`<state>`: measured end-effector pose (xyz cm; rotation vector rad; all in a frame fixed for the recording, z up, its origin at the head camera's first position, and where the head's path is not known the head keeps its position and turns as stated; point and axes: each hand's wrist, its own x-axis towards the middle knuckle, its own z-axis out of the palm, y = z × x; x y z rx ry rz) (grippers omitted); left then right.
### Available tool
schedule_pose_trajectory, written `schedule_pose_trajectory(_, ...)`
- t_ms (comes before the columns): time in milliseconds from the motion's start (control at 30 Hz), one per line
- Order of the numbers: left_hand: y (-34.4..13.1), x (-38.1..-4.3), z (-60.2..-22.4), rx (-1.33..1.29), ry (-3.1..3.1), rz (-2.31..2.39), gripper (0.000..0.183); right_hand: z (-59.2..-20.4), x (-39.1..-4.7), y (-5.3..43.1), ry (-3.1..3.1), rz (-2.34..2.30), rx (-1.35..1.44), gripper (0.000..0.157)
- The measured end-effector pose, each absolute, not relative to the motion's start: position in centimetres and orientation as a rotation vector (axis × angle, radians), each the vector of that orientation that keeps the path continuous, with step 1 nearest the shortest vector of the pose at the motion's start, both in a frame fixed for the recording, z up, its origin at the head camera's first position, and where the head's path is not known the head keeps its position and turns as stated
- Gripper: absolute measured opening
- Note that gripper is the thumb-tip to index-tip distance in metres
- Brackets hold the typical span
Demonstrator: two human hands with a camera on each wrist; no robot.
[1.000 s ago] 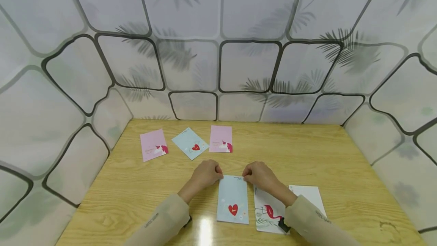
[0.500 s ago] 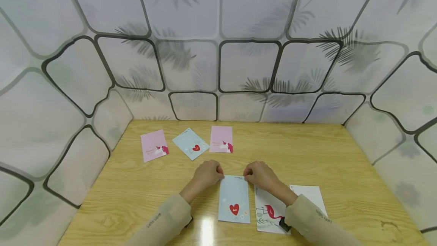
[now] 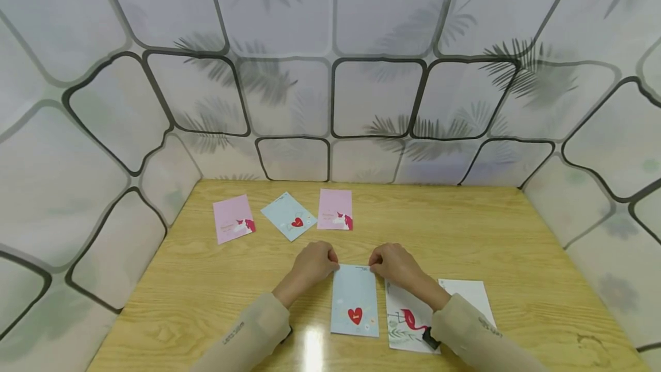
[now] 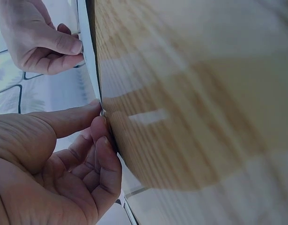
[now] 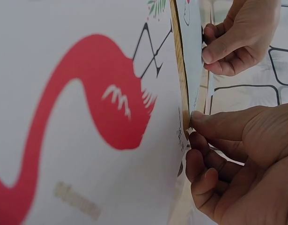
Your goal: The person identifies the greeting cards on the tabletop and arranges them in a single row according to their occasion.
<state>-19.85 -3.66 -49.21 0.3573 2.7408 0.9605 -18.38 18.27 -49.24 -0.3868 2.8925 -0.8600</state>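
A light blue card (image 3: 354, 291) with a red heart lies on the table in front of me, its long sides pointing toward me. My left hand (image 3: 314, 262) pinches its far left corner between thumb and fingertips. At the far right corner my right hand (image 3: 395, 266) has the same kind of pinch. The left wrist view shows the left thumb and index finger (image 4: 100, 124) meeting at the thin card edge. Under the right forearm lies a white card (image 5: 106, 187) with a red flamingo, partly covered by that arm.
Along the back lie a pink unicorn card (image 3: 233, 216), a tilted light blue heart card (image 3: 284, 211) and another pink unicorn card (image 3: 334, 205). Another white sheet (image 3: 472, 291) lies right of the flamingo card. Patterned cloth walls (image 3: 377, 99) enclose the wooden table (image 3: 439, 220).
The view has shifted very slightly. Both hands keep their pinch on the far corners of the light blue card, with no other clear movement.
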Motion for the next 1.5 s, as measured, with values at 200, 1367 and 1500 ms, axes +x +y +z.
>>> schedule_pose_trajectory(200,-3.7,-19.8,-49.1,0.352,2.729,0.972,0.018,-49.2,-18.4,18.2,2.895,-0.848,-0.387,0.014)
schedule_pose_trajectory(1367,-11.6,-22.0,-44.6,0.086,2.878,1.133,0.035,-45.3,-23.5,16.9,2.859,-1.003,-0.615,0.02)
schedule_pose_trajectory(1500,-12.4,-22.3,-43.8,0.036,2.926,1.094,0.039,-45.1,-24.7,15.9,2.856,-0.999,-0.698,0.018)
